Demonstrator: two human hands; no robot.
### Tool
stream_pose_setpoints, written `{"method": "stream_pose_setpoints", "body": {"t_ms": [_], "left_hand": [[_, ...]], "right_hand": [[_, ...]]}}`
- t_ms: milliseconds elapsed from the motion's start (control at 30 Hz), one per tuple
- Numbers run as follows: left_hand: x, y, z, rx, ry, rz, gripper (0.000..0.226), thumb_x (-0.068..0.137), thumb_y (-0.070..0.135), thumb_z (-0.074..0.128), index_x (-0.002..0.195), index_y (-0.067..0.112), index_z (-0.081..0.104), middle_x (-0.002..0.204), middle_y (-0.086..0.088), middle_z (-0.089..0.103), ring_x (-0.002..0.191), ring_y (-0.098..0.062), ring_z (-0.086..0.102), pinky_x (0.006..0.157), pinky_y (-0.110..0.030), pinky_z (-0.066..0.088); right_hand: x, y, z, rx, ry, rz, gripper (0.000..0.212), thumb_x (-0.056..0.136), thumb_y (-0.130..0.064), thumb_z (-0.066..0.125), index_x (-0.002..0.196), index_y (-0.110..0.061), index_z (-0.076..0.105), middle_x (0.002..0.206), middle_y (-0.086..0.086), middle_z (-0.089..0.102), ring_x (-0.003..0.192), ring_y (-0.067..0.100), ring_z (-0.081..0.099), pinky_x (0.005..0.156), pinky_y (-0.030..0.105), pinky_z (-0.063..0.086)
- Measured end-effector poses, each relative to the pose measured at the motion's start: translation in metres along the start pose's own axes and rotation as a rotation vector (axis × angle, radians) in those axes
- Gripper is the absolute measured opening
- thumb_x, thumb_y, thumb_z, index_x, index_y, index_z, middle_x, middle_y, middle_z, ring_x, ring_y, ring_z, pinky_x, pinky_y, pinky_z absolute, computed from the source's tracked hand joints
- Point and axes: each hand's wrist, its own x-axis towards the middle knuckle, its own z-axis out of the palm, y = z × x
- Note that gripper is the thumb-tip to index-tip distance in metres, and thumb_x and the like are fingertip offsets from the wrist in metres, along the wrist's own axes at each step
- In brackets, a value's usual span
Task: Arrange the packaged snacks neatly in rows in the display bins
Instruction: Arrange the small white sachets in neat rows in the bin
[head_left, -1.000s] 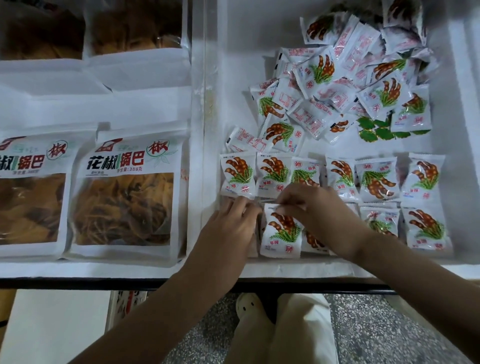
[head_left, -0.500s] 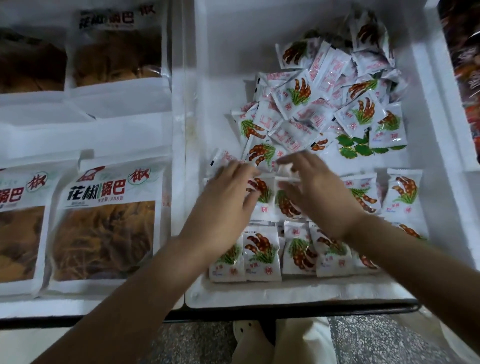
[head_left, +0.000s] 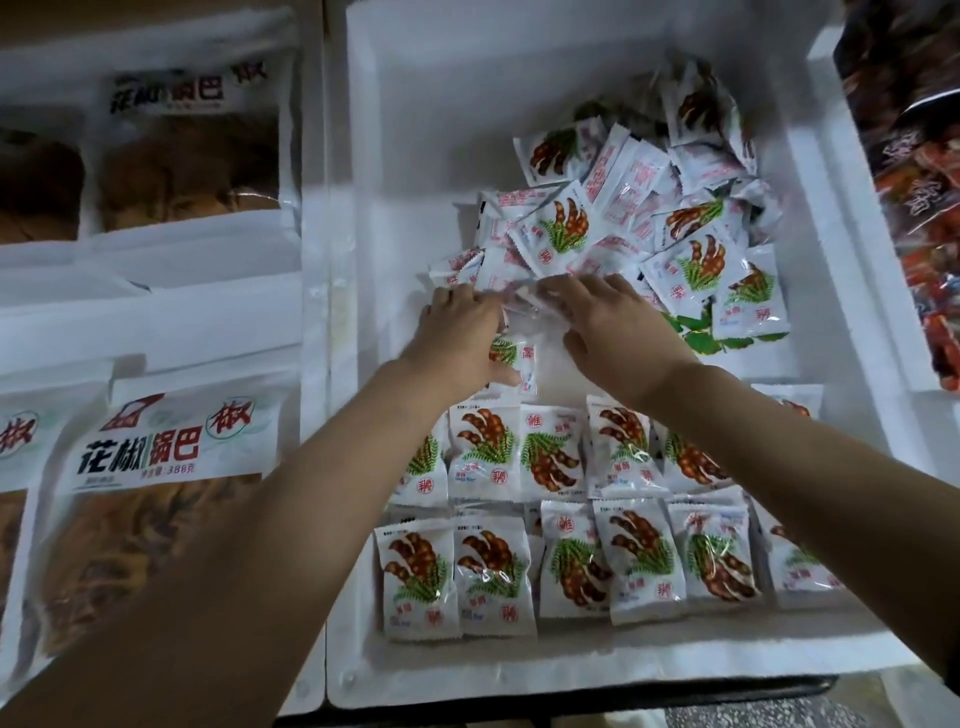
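Head view looks down into a white foam bin (head_left: 363, 208) that fills the middle and right of the frame. Small white snack packets printed with brown pods and green fronds lie in it in two states. A loose pile (head_left: 623, 223) is heaped at upper centre. Two tidy rows (head_left: 519, 519) lie face up along the lower edge, side by side.

Both hands meet at the near edge of the pile, above the rows. The left hand (head_left: 462, 343) lies palm down with one packet (head_left: 514, 358) showing beneath it, its thumb tucked under that packet, so it appears to grip it. The right hand (head_left: 618, 332) reaches its fingers leftward over blurred wrapping. Whether it has pinched anything I cannot tell.

These packets look light, soft and puffy, with glossy film that will probably slide against its neighbours. A flat pinch across the printed face and back should hold best, or a grip on a crimped end seal. A hard squeeze seems unwise.

Large bags of crisps (head_left: 171, 452) sit at left, and red-wrapped snacks (head_left: 909, 156) at upper right.
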Motion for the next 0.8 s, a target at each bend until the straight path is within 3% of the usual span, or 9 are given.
{"method": "stream_pose_setpoints", "body": {"t_ms": [100,200,267,333,433,500,567,700,800], "left_hand": [[-0.003,-0.002,-0.002,-0.153,0.012,0.022,0.049,0.072,0.03,0.08,0.111,0.007,0.06,0.107,-0.007,0.047,0.105,-0.025,0.049,0.082,-0.028,0.038],[-0.014,0.0,-0.008,-0.331,0.153,0.043,0.033,0.072,0.021,0.08,0.095,0.008,0.06,0.092,0.001,0.054,0.088,-0.018,0.055,0.07,-0.018,0.042],[-0.023,0.003,-0.016,-0.473,0.251,0.0,0.03,0.073,0.018,0.079,0.097,0.009,0.063,0.092,0.008,0.057,0.089,-0.006,0.053,0.066,0.003,0.035],[-0.033,0.007,-0.024,-0.568,0.329,-0.039,0.031,0.074,0.021,0.078,0.102,0.011,0.067,0.094,0.014,0.057,0.091,0.002,0.05,0.066,0.01,0.029],[-0.05,0.01,-0.031,-0.683,0.334,-0.076,0.034,0.08,0.026,0.073,0.111,0.015,0.066,0.09,0.031,0.049,0.096,0.01,0.046,0.078,0.001,0.034],[-0.063,0.01,-0.031,-0.767,0.265,-0.118,0.03,0.081,0.026,0.072,0.109,0.024,0.063,0.09,0.035,0.045,0.102,0.007,0.045,0.086,-0.013,0.036],[-0.076,0.008,-0.028,-0.808,0.21,-0.149,0.032,0.078,0.023,0.075,0.104,0.029,0.058,0.094,0.033,0.045,0.106,0.003,0.044,0.082,-0.017,0.038],[-0.097,0.005,-0.022,-0.814,0.197,-0.218,0.038,0.073,0.022,0.079,0.098,0.026,0.052,0.094,0.026,0.046,0.1,-0.003,0.051,0.073,-0.012,0.04],[-0.11,0.006,-0.02,-0.753,0.199,-0.185,0.032,0.071,0.024,0.081,0.088,0.029,0.054,0.095,0.024,0.055,0.096,0.011,0.05,0.082,-0.019,0.043]], "right_hand": [[0.001,0.008,-0.01,0.161,0.07,0.071,0.028,0.091,-0.004,0.051,0.119,-0.005,0.054,0.105,0.018,0.064,0.089,0.035,0.061,0.074,0.039,0.051],[-0.006,0.01,-0.025,0.344,0.174,0.165,0.019,0.091,-0.013,0.058,0.108,-0.004,0.057,0.091,0.006,0.064,0.076,0.023,0.061,0.066,0.029,0.05],[-0.017,0.006,-0.036,0.502,0.175,0.282,0.015,0.09,-0.019,0.06,0.103,-0.011,0.056,0.082,-0.004,0.062,0.067,0.013,0.059,0.057,0.017,0.048],[-0.029,-0.002,-0.044,0.71,0.111,0.4,0.013,0.088,-0.023,0.064,0.095,-0.014,0.058,0.08,-0.003,0.066,0.065,0.013,0.063,0.055,0.016,0.05],[-0.046,-0.015,-0.049,1.168,-0.034,0.571,0.015,0.084,-0.017,0.067,0.098,-0.014,0.063,0.094,0.007,0.071,0.078,0.019,0.07,0.065,0.028,0.059],[-0.059,-0.019,-0.049,1.278,-0.109,0.625,0.021,0.084,-0.012,0.065,0.105,-0.013,0.062,0.097,0.008,0.07,0.081,0.017,0.07,0.065,0.027,0.059],[-0.074,-0.022,-0.048,1.255,-0.133,0.638,0.014,0.083,-0.01,0.066,0.097,-0.014,0.063,0.089,0.003,0.07,0.077,0.015,0.069,0.064,0.025,0.058],[-0.102,-0.025,-0.044,1.084,-0.161,0.571,0.011,0.082,-0.017,0.067,0.091,-0.023,0.066,0.084,-0.005,0.073,0.082,0.018,0.069,0.077,0.031,0.057],[-0.112,-0.027,-0.05,1.007,-0.194,0.49,0.024,0.077,-0.015,0.072,0.097,-0.027,0.065,0.06,-0.016,0.067,0.056,0.003,0.063,0.052,0.011,0.046]]}}
